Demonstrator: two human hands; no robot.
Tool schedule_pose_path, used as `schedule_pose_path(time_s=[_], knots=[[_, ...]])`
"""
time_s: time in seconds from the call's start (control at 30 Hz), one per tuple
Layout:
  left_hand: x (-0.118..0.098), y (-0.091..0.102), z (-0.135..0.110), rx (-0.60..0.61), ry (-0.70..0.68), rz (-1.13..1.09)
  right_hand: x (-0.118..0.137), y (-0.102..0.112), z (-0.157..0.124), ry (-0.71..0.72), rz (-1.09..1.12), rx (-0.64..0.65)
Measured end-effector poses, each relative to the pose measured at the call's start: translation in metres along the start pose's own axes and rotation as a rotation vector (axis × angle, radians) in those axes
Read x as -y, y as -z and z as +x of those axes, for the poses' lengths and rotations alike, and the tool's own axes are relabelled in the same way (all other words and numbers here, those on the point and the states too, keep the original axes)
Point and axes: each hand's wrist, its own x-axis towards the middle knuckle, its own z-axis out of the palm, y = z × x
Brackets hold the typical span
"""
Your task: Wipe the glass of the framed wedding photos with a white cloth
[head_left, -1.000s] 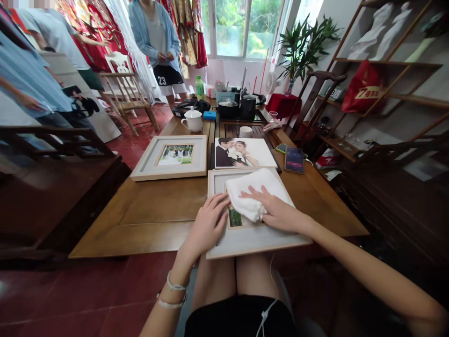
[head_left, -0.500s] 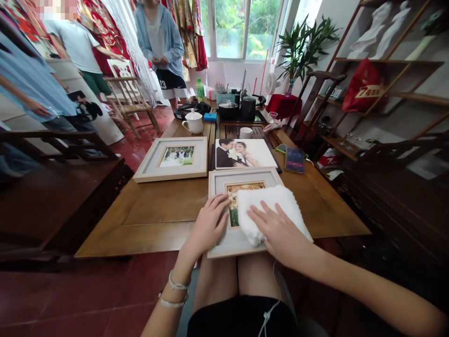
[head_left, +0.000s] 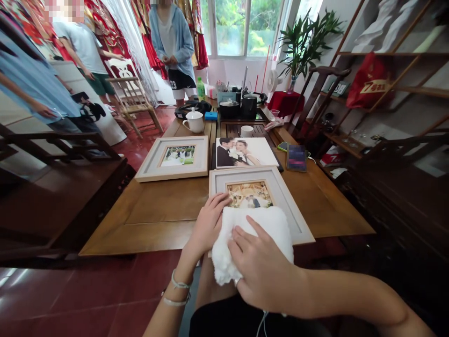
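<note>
A light wooden picture frame [head_left: 298,220] lies at the table's near edge, its small photo [head_left: 249,191] partly covered. Over its lower part is a folded, fluffy white cloth [head_left: 259,220], which hangs past the near edge. My right hand [head_left: 261,262] grips and presses the cloth, index finger stretched out and the others bent. Resting on the frame's left side, my left hand [head_left: 210,220] has its fingers extended and lying flat, beside the cloth's edge. The frame's lower left corner is hidden under hand and cloth.
A second framed photo [head_left: 171,175] lies at the left; a wedding print [head_left: 242,153] lies behind the near frame. Phones [head_left: 296,157] are at the right. A white teapot [head_left: 194,121], cup [head_left: 247,131] and black pots [head_left: 229,110] stand farther back. People [head_left: 171,42] stand beyond the table.
My right hand has drawn the cloth down and left across the frame, uncovering more of the photo and its right side. My left hand stays on the frame's left side.
</note>
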Motion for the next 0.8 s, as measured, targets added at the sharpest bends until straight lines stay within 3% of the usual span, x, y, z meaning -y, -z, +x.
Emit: schedule_pose_path(time_s=[0.13, 0.23, 0.37, 0.47, 0.53, 0.67, 0.8], knots=[[-0.001, 0.001, 0.0, -0.005, -0.002, -0.008, -0.001, -0.002, -0.003, -0.028, 0.045, -0.024], [-0.003, 0.001, -0.001, -0.004, -0.003, 0.015, -0.022, -0.003, -0.006, -0.138, 0.028, -0.044], [-0.002, 0.0, -0.001, -0.001, -0.029, 0.035, -0.084, -0.004, -0.004, -0.294, -0.006, -0.079], [-0.001, 0.001, -0.001, 0.011, -0.023, 0.045, -0.136, -0.004, 0.004, -0.204, 0.113, -0.108], [-0.002, 0.002, -0.001, 0.025, -0.02, 0.055, -0.157, -0.001, 0.015, -0.173, 0.195, -0.151], [-0.003, 0.003, -0.001, 0.035, -0.028, 0.078, -0.156, 0.003, 0.05, -0.098, 0.273, -0.269], [-0.005, 0.005, 0.001, 0.034, -0.03, 0.097, -0.134, 0.001, 0.089, 0.095, 0.208, -0.199]])
